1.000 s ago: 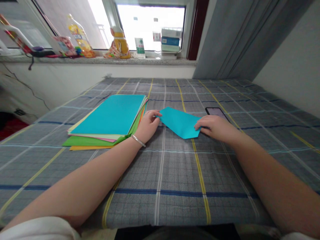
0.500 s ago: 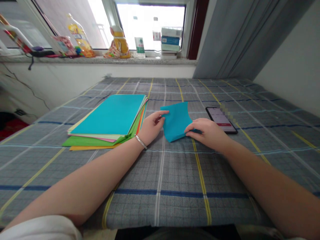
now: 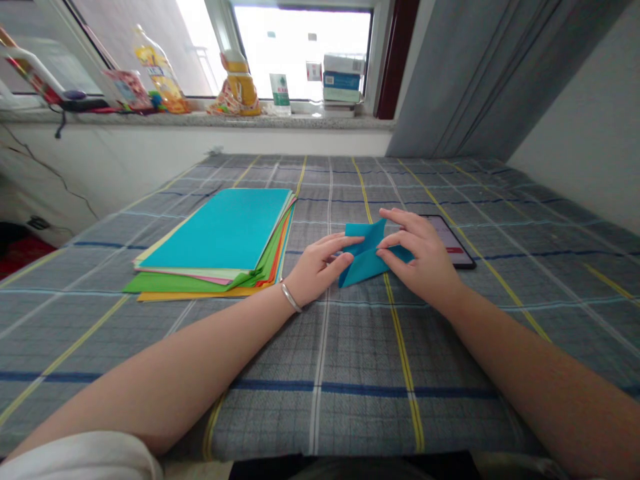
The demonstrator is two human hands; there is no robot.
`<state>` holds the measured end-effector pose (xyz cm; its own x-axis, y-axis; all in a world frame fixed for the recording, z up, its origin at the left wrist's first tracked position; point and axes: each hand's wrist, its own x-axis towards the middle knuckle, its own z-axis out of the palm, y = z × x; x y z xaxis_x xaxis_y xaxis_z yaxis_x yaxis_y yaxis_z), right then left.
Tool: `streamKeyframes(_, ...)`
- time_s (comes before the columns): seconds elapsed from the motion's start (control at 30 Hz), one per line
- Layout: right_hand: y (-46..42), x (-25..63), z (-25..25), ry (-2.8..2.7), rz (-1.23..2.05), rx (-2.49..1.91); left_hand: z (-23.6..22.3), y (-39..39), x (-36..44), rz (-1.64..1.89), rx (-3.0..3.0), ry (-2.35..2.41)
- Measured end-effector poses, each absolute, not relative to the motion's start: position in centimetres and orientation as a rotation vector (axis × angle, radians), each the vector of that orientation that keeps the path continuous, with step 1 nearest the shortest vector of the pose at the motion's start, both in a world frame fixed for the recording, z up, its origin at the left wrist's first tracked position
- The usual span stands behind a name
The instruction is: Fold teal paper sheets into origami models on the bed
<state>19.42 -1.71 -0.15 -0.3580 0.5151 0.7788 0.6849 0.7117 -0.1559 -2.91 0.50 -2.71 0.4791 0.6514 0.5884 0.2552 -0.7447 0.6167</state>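
Over on the far left, the windowsill is pretty packed: a clear plastic bottle (image 3: 161, 73) with something yellow inside is standing there, and next to it a squat yellow-orange bottle (image 3: 239, 90) is sitting in what looks like a patterned plastic bag. Further along, a small white bottle with a green label (image 3: 281, 93) is standing against the glass, and a stack of small boxes (image 3: 344, 79) is piled up near the right end of the sill. Can't really tell what's inside those.

Down on the plaid-covered desk (image 3: 350, 413), a thick stack of colored paper (image 3: 215, 233) is lying with a blue sheet on top and green, orange and pink edges peeking out underneath. Just right of it, the left hand (image 3: 317, 267), with a silver bangle (image 3: 291, 297) on the wrist, is pressing its fingers onto the folded blue paper (image 3: 367, 253), which is sitting flat on the desk between both hands. The right hand (image 3: 417, 250) is gripping the paper's right side with its fingers curved over the top, not clenched. Past that, a smartphone (image 3: 447, 240) is lying just beside the right hand, screen lit.
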Motion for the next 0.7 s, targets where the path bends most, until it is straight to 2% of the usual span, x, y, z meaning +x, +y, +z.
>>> streamKeyframes(0.13,-1.7,19.4,-0.4,-2.039,-0.197,-0.937,-2.6,0.4,-2.6,1.158,2.245,0.790)
streamKeyframes(0.33,-1.8,19.8,-0.5,-2.071,-0.106,-0.971,-3.0,1.5,-2.5,0.967,2.148,1.164)
streamKeyframes(0.53,-1.9,20.1,-0.7,-2.125,0.065,-1.058,-3.5,1.9,-2.9,0.528,2.553,1.514)
streamKeyframes(0.7,-2.1,20.5,-0.2,-2.251,0.200,-1.146,-4.4,2.5,-3.6,0.475,2.596,1.570)
